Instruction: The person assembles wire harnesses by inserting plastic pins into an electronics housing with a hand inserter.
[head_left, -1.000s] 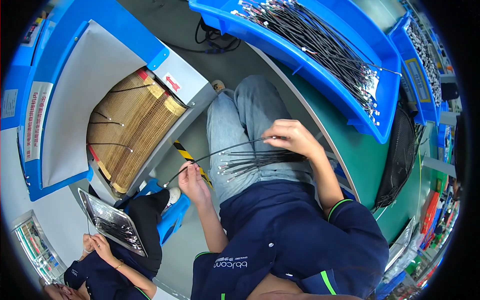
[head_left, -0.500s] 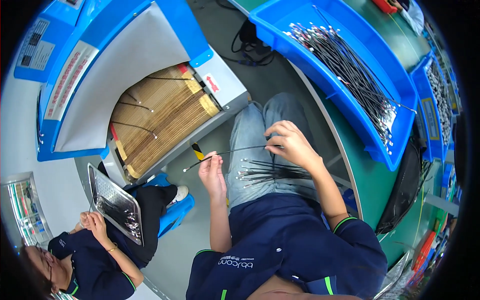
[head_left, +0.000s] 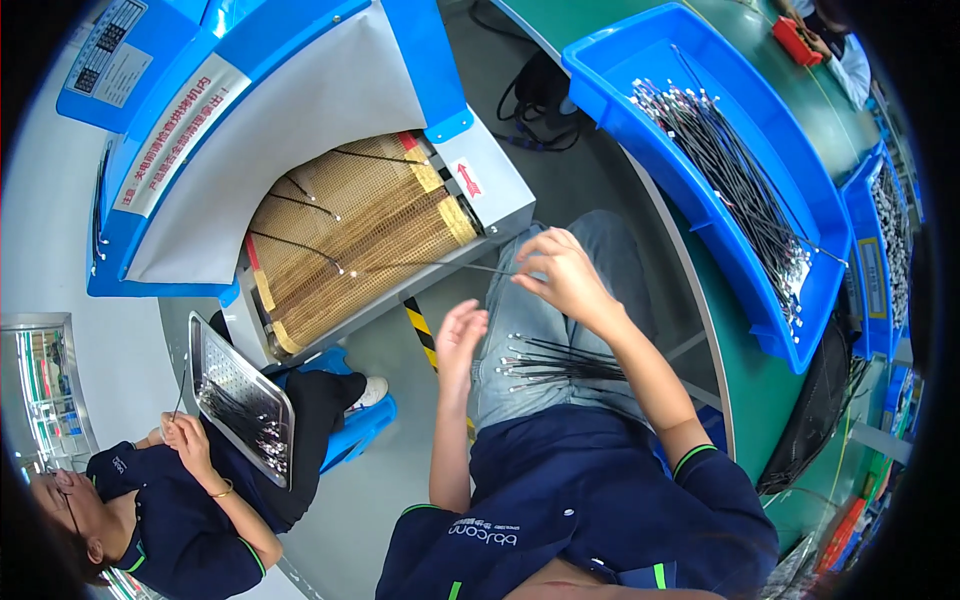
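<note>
My right hand (head_left: 568, 278) pinches one end of a thin black cable (head_left: 450, 264). From those fingers the cable stretches left, its white connector end over the brown mesh conveyor belt (head_left: 380, 215); whether it touches the mesh I cannot tell. My left hand (head_left: 462, 338) is raised below the cable, apart from it, fingers loosely curled and holding nothing. Across my lap lies a bunch of similar black cables (head_left: 560, 362), partly hidden under my right forearm. Several more cables rest spaced out on the belt, in front of the machine's grey curtain (head_left: 290, 130).
To the right, a blue bin (head_left: 640, 150) full of cables stands on the green table (head_left: 690, 330), beside another blue bin (head_left: 868, 260). At lower left, a co-worker (head_left: 190, 500) handles a cable over a metal tray (head_left: 285, 420). A blue stool (head_left: 365, 430) is nearby.
My right hand has carried the cable up and left, bringing its connector end over the belt. My left hand has let go of the cable. The view has shifted slightly.
</note>
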